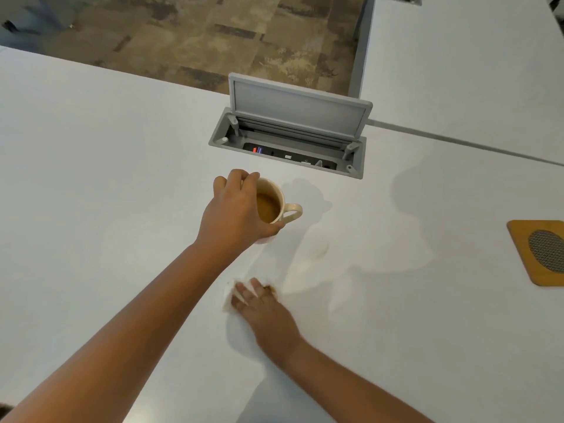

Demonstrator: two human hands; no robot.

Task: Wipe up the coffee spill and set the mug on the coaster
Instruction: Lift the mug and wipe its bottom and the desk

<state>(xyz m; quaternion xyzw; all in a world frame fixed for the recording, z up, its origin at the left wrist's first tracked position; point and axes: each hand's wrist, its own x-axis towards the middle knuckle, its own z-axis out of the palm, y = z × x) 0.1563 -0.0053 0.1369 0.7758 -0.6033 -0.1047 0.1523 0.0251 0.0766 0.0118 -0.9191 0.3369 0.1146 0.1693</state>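
Right hand (pixel 263 312) flat, fingers straight, pressing one stained tissue (pixel 229 296); left hand (pixel 235 209) clamps one mug (pixel 271 206) by its rim; one coaster (pixel 538 251) far right.

single head cam, wide-angle, looks fwd and steeply down onto white table (pixel 91 154) from close above; floor (pixel 213 35) at top.
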